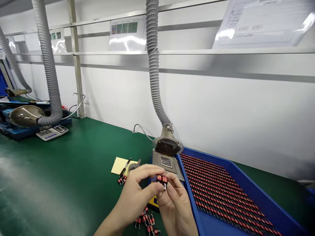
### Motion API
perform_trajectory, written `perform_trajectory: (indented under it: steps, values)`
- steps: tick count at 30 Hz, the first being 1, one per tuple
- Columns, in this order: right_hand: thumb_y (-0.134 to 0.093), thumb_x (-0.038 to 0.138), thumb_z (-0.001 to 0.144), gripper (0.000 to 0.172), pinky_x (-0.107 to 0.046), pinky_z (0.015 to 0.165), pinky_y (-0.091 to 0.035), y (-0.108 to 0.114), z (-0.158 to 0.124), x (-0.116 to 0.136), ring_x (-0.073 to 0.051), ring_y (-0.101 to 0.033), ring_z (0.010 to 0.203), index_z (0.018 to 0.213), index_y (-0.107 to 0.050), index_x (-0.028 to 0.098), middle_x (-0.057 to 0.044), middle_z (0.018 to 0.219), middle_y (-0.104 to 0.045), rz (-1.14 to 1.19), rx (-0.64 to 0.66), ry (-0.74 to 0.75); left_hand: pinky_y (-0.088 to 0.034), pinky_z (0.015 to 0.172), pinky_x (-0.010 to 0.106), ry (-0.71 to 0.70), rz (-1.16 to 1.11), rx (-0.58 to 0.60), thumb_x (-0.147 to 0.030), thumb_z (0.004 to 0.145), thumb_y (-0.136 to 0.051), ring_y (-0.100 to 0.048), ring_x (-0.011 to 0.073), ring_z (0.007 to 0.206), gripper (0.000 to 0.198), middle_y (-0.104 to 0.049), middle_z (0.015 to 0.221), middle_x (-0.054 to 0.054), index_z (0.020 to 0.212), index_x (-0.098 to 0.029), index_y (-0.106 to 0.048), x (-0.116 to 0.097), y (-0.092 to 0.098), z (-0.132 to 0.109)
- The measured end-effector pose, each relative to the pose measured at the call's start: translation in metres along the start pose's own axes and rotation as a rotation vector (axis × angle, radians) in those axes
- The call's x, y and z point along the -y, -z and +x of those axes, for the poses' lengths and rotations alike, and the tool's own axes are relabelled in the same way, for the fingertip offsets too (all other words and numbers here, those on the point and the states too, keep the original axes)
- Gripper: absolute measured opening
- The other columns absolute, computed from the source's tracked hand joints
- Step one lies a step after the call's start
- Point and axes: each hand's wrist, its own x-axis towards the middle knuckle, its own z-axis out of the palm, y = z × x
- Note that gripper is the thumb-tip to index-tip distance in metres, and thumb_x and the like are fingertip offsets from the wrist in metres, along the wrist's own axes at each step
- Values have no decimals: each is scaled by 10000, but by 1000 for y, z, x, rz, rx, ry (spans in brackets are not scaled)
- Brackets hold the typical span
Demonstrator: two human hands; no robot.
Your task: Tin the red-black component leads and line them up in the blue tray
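Observation:
Between the fingertips of my left hand [141,188] and my right hand [176,203] is a small red wire coil [162,179] with black ends. Both hands are closed on it, thumbs and fingers pinching from either side, and the fingers cover part of it. Loose coils of the same kind [147,219] lie on the green table below my left wrist. A few more coils [122,179] rest beside a pen [125,167] and a yellow notepad [117,165]. Right of my hands, a blue tray [209,219] holds many coils in tight rows.
Behind my hands sits a metal-topped device [156,159] with a shiny rectangular patch, under a fume hood [168,146] on a grey hose [154,59]. A calculator [52,132] and a second hose [49,62] are at the left. The green table [81,170] meets a white wall.

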Motion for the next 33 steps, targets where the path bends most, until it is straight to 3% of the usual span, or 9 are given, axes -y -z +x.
perform_trajectory:
  steps: [4, 10, 13, 15, 17, 21, 27, 30, 33]
  values:
    - [-818, 295, 637, 191, -187, 713, -520, -7, 0, -7, -101, -608, 736, 777, -696, 250, 20, 787, -643, 36, -27, -16, -494, 902, 218, -41, -113, -46, -205, 841, -612, -653, 134, 978, 174, -750, 952, 9, 926, -273, -748, 6, 3, 0]
    - [-834, 291, 616, 189, -192, 804, -497, -13, 0, -24, -134, -621, 898, 741, -707, 227, -14, 860, -697, -87, -26, -4, -521, 792, 169, 213, -437, -285, -286, 739, -736, -673, 92, 694, 82, -737, 651, -9, 695, -220, -758, 6, 4, 0]
    - [-826, 278, 627, 181, -180, 721, -519, -12, 1, -23, -112, -637, 758, 719, -688, 206, -2, 806, -681, -63, 24, -48, -532, 723, 154, 211, -612, -434, -354, 685, -775, -661, 79, 663, 143, -705, 607, -36, 672, -217, -736, 3, 11, 2]
    - [-826, 271, 625, 185, -175, 683, -530, -11, 2, -21, -98, -643, 688, 727, -685, 207, 16, 798, -668, -11, 19, -90, -522, 782, 156, 151, -638, -525, -372, 693, -767, -667, 76, 725, 143, -708, 645, -49, 696, -233, -731, 3, 19, 4]
    - [-833, 273, 616, 200, -176, 708, -538, -9, 3, -21, -99, -658, 715, 752, -695, 223, 22, 850, -676, 63, -13, -118, -492, 876, 181, 142, -567, -435, -358, 717, -753, -663, 96, 882, 175, -740, 837, -35, 867, -270, -731, 3, 23, 3]
    - [-821, 280, 636, 252, -193, 764, -535, -2, 6, -23, -120, -665, 814, 859, -707, 259, -3, 913, -683, 122, -15, -113, -381, 1034, 274, 277, -358, 46, -325, 776, -706, -534, 169, 1179, 472, -642, 1211, 35, 1228, -288, -577, 4, 17, -2]
    - [-766, 331, 690, 179, -240, 723, -527, 14, 8, -5, -149, -609, 796, 830, -688, 251, -13, 821, -612, -226, 46, 156, -436, 907, 262, 314, -417, 187, -320, 821, -656, -608, 139, 995, 446, -691, 1026, 38, 1242, -245, -526, -1, 13, -6]
    - [-763, 401, 675, 267, -213, 572, -474, 20, 6, 4, -130, -555, 663, 885, -724, 239, -25, 767, -596, -368, 96, 85, -466, 799, 244, 363, -445, 287, -266, 828, -646, -622, 108, 858, 483, -671, 960, 20, 1278, -265, -471, -1, 17, -8]
    - [-737, 397, 703, 199, -219, 476, -394, 21, 7, 6, -121, -484, 564, 708, -733, 198, -24, 636, -545, -445, 209, 67, -472, 785, 246, 406, -418, 385, -164, 813, -635, -636, 107, 824, 533, -665, 889, 0, 1298, -276, -445, -1, 20, -8]
